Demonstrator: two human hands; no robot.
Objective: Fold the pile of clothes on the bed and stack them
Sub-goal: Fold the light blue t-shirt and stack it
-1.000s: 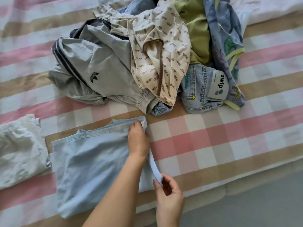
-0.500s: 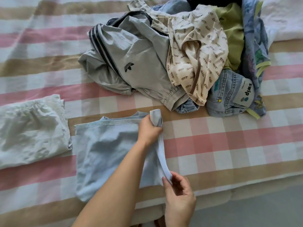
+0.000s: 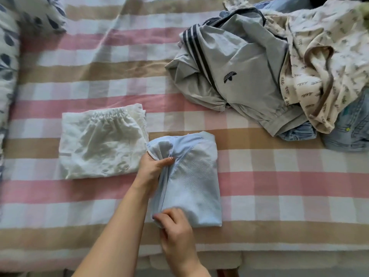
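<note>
A light blue garment [image 3: 193, 180] lies folded into a narrow rectangle on the checked bed cover [image 3: 279, 176]. My left hand [image 3: 151, 168] grips its bunched upper left edge. My right hand [image 3: 175, 232] pinches the lower left corner of the same garment. Just left of it sits a folded white garment [image 3: 99, 142] with an elastic waistband. The unfolded pile is at the upper right: a grey jacket with dark stripes [image 3: 235, 76], a cream patterned top [image 3: 323, 66] over it, and denim pieces [image 3: 347, 132] beneath.
A leaf-patterned pillow [image 3: 8, 56] lies along the left edge. The near edge of the bed [image 3: 279, 254] runs across the bottom of the view.
The blue garment has been folded over from a wide flat sheet into a narrow rectangle. Both hands have shifted to its left edge. The view has swung left, bringing the whole white garment into sight.
</note>
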